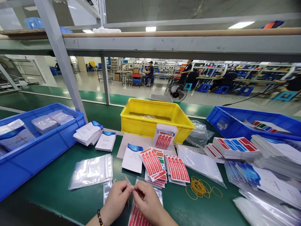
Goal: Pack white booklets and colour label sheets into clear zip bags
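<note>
My left hand (118, 197) and my right hand (148, 199) meet at the near edge of the green table, fingertips pinched together on the top edge of a clear plastic bag (131, 207). Inside the bag lies a red sticker sheet (137, 218), showing below my hands. Just beyond my fingers sit fanned stacks of red sticker sheets (152, 163) and another stack (177, 169). A white booklet (132, 158) lies to their left. A pile of clear bags (91, 171) rests left of my hands.
A yellow bin (155, 121) stands at the centre back, a blue bin (35, 147) with bagged packs at left, another blue bin (246, 121) at right. Yellow rubber bands (199, 187), booklet stacks (89, 132) and card stacks (236, 147) lie around. People work at far benches.
</note>
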The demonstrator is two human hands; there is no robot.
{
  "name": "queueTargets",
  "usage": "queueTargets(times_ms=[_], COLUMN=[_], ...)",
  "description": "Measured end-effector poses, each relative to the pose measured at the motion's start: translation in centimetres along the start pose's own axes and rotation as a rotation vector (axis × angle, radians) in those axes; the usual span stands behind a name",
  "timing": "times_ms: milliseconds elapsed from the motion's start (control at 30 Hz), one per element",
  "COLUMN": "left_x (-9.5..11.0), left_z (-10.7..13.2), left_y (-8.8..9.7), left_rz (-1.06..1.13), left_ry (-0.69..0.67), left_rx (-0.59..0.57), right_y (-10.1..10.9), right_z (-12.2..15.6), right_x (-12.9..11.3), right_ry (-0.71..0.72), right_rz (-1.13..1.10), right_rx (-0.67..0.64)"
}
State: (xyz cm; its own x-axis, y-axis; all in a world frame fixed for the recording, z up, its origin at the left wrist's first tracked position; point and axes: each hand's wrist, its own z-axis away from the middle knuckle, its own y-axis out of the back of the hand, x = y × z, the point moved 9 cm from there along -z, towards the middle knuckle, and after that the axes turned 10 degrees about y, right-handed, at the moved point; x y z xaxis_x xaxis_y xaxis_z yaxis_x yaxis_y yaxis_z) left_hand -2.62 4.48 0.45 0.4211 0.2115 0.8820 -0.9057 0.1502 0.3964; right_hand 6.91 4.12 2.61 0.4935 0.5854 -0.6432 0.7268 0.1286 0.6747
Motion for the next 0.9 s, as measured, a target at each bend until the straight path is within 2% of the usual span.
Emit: queueTargets(times_ms=[100,200,300,367,467,567,600,667,700,767,833,900], left_x=[0.2,0.5,0.0,-0.4,-0.5,0.3,1.2,4.3,5.9,7.4,6.9,5.7], left_z=[0.3,0.6,0.2,-0.5,-1.2,-1.0,-0.6,1.0,2.1,4.0,4.1,3.4], left_y=[-0.6,-1.0,-1.1,-0.7,0.3,1.7,2.4,3.4,3.3,2.7,3.1,4.2], left_rz=[-0.117,-0.175,-0.100,-0.042,-0.008,0.007,-0.009,-0.125,-0.233,-0.460,-0.613,-0.674], left_ry=[-0.042,-0.058,0.009,0.057,0.082,0.077,0.012,-0.250,-0.423,-0.620,-0.580,-0.444], left_rx=[0.000,0.004,-0.016,-0.010,0.013,0.027,0.048,0.068,0.038,-0.071,-0.132,-0.137], right_y=[-0.5,0.6,2.5,3.0,2.1,1.6,1.6,1.6,1.6,1.3,0.8,0.3], right_z=[0.1,-0.1,-0.1,-0.2,-0.1,0.1,0.0,-0.2,-0.3,-0.4,-0.2,0.1], right_x=[0.5,0.5,0.0,-1.0,-2.8,-3.4,-3.3,-3.0,-2.7,-2.5,-2.3,-2.4], right_ry=[0.033,0.083,0.116,0.186,0.314,0.363,0.361,0.340,0.318,0.256,0.160,0.084], right_rz=[0.095,0.281,0.365,0.329,0.306,0.327,0.299,0.158,0.068,-0.091,-0.180,-0.209], right_rx=[-0.011,0.096,0.239,0.244,0.137,0.090,0.087,0.056,0.018,-0.103,-0.255,-0.408])
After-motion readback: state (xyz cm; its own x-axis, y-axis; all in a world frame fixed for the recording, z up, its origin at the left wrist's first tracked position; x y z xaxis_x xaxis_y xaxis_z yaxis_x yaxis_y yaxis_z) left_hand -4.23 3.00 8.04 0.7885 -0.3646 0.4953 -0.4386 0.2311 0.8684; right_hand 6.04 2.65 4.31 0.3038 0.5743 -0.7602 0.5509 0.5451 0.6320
